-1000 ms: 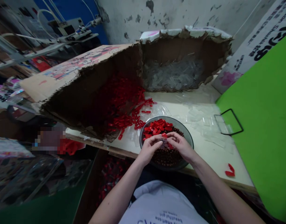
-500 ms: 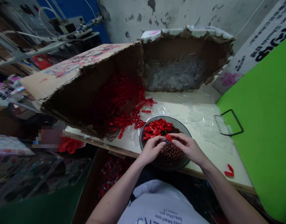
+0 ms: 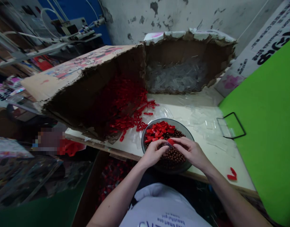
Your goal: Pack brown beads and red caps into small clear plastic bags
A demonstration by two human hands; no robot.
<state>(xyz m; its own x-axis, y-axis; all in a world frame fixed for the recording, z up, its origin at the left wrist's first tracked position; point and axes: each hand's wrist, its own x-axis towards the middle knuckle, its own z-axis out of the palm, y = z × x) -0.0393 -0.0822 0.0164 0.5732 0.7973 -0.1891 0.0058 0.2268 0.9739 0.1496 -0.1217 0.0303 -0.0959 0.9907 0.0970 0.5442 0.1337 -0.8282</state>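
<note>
Inspection finds that, above the bowl (image 3: pixel 188 130), your right hand (image 3: pixel 191 152) pinches the red piece (image 3: pixel 170 141), now seen as 1 compact patch, not 2, apparently against the clear piece (image 3: pixel 169 145) pinched by your left hand (image 3: pixel 151 154).

The space over the bowl (image 3: pixel 186 128) is taken up by the left hand (image 3: pixel 154 154) and right hand (image 3: pixel 191 151), and the narrow gap between them is filled by a red piece (image 3: pixel 170 141). On the left, sideways passage is blocked by a torn carton (image 3: pixel 88 60); entry is allowed through its open front, over spilled red bits (image 3: pixel 126 97), though its dark depth can hardly be judged. At the back, reach is limited by a second carton (image 3: pixel 192 49). On the right, the table (image 3: pixel 218 157) is bounded by a green board (image 3: pixel 268 126), with a wire handle (image 3: pixel 239 124) jutting inward. Between bowl and handle, a hand could be passed above flat plastic sleeves (image 3: pixel 210 121).
</note>
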